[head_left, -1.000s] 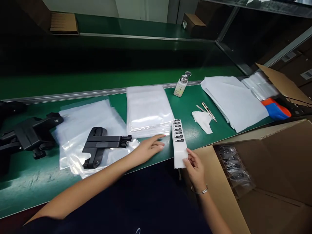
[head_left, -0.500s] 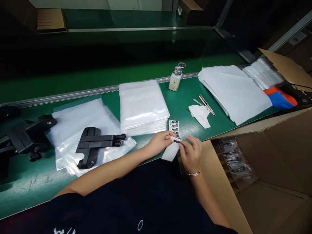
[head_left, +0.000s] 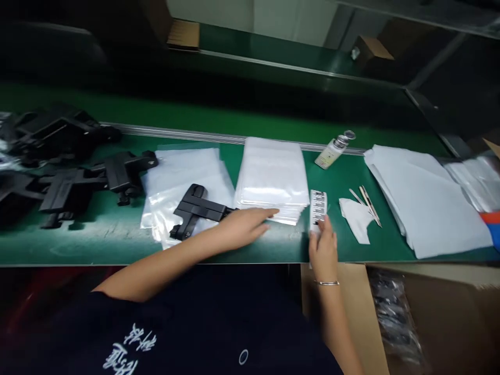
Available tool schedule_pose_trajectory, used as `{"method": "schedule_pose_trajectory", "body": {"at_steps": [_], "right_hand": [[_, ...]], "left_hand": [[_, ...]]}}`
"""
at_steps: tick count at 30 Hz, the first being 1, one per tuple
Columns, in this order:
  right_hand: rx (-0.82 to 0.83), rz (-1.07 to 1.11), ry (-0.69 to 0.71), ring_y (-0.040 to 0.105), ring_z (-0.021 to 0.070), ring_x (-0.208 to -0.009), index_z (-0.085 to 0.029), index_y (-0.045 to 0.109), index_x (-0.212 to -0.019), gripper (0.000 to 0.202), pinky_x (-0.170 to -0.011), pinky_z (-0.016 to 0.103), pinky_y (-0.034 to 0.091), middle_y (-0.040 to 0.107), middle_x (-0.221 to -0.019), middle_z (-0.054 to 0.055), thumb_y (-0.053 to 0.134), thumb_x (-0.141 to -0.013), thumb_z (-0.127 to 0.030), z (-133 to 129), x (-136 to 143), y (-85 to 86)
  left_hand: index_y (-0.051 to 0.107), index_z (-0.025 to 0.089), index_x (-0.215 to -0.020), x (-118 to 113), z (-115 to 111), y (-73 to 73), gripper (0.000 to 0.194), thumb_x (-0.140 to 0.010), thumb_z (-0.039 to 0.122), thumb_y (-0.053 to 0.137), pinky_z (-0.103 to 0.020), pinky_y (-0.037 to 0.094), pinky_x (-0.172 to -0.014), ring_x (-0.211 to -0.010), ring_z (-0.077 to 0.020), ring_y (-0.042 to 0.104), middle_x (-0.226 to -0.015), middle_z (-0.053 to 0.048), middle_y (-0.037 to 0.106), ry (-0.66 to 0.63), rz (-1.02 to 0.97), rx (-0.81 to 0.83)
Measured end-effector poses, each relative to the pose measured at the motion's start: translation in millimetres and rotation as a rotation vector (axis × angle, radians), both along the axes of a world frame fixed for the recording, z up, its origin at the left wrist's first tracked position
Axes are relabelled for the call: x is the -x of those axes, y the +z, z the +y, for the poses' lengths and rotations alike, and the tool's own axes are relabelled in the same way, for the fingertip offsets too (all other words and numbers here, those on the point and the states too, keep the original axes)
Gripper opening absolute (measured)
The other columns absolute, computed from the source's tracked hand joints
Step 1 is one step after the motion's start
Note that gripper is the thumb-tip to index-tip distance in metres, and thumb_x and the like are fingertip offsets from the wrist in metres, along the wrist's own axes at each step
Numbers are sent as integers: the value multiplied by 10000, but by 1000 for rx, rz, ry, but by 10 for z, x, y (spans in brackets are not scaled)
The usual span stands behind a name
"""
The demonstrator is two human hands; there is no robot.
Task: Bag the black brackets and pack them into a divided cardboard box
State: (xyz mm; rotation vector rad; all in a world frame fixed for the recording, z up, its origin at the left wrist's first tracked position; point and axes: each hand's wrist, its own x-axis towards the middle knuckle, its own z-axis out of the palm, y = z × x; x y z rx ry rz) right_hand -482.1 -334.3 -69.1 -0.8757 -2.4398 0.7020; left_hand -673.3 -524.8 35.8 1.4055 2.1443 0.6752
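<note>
My left hand (head_left: 248, 227) has its fingers stretched out over the near edge of a stack of clear plastic bags (head_left: 273, 177), holding nothing. Fingers apart, my right hand (head_left: 323, 247) rests on a strip of printed labels (head_left: 318, 204) on the green table. Left of my left hand, a black plastic part (head_left: 199, 208) lies on loose clear bags (head_left: 187, 172), its right end partly hidden by that hand. A white cloth (head_left: 356, 216) lies right of the labels, beside tweezers (head_left: 369, 203).
A pump bottle (head_left: 334, 150) stands behind the labels. White sheets (head_left: 425, 203) lie at the right. More black parts (head_left: 66, 190) cover the left side. An open cardboard box (head_left: 344, 307) is below the table's front edge.
My left hand has left the labels and moved left to the bag stack. My right hand now lies on the label strip, which is flat on the table. The view has turned left.
</note>
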Motion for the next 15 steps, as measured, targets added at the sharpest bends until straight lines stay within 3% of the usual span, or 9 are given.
{"method": "schedule_pose_trajectory", "body": {"at_steps": [3, 5, 7, 9, 11, 13, 15], "right_hand": [[-49, 120, -44, 508, 316, -1267, -133, 392, -1396, 550, -1057, 584, 367, 524, -1358, 218, 439, -909, -384, 186, 146, 91], [-14, 307, -47, 471, 312, -1300, -148, 532, -1242, 426, -1071, 573, 351, 521, -1357, 203, 492, -893, -389, 146, 332, 243], [157, 465, 15, 459, 297, -1313, -177, 614, -1026, 256, -1101, 576, 306, 568, -1306, 160, 524, -890, -375, -72, 585, 413], [418, 485, 178, 481, 285, -1291, -192, 617, -849, 197, -1109, 576, 291, 617, -1237, 123, 538, -886, -368, -418, 870, 549], [606, 376, 371, 487, 281, -1278, -200, 608, -752, 210, -1107, 556, 301, 638, -1200, 101, 563, -864, -373, -788, 1145, 621], [653, 225, 494, 481, 280, -1268, -208, 605, -698, 209, -1098, 532, 309, 641, -1190, 91, 579, -831, -366, -1084, 1367, 632], [608, 101, 533, 480, 287, -1243, -215, 602, -660, 192, -1081, 530, 307, 651, -1157, 85, 576, -798, -346, -1260, 1510, 611]], "left_hand": [[558, 219, -1322, 666, -726, 48, 429, -956, 303, 350, -443, 373, -1103, -1289, -245, 501, -1359, -64, 584, 154, 243, -90], [564, 218, -1316, 982, -1155, -81, 430, -943, 330, 380, -488, 305, -1144, -1388, -273, 376, -1446, -66, 498, 190, 262, -66], [495, 200, -1378, 1082, -1412, -275, 471, -950, 345, 362, -485, 281, -1158, -1423, -276, 312, -1524, -91, 384, 199, 182, -69], [439, 178, -1411, 966, -1463, -458, 487, -957, 311, 325, -479, 273, -1166, -1437, -271, 277, -1539, -117, 338, 268, 131, -123], [446, 164, -1391, 713, -1372, -578, 471, -944, 245, 322, -496, 263, -1170, -1445, -279, 244, -1498, -136, 368, 401, 150, -182], [462, 155, -1363, 440, -1243, -623, 460, -922, 180, 335, -524, 259, -1167, -1443, -296, 229, -1452, -148, 396, 527, 185, -212], [449, 156, -1363, 238, -1151, -620, 463, -914, 144, 335, -543, 261, -1160, -1445, -308, 211, -1450, -153, 381, 605, 192, -222]]}}
